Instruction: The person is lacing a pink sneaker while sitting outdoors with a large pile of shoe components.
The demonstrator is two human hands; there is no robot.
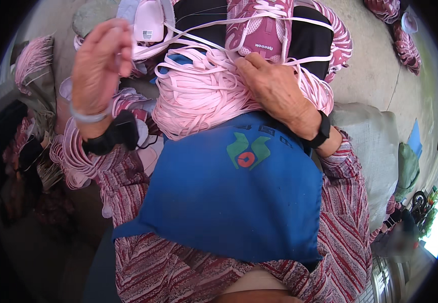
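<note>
A pink and mauve sneaker rests on my lap, its tongue end toward me and pale laces threaded through it. Closed at the near end of the shoe, my right hand pinches a lace by the tongue; its fingertips are partly hidden. My left hand is raised to the left with curled fingers, and a stretched lace runs from the shoe to its fingertips. Between the hands a thick bundle of pink laces lies over my blue apron.
Stacked pink shoe parts stand at the left, below a hanging bunch of pink laces. More shoe pieces lie on the concrete floor at the far right. A pale sack sits beside my right arm.
</note>
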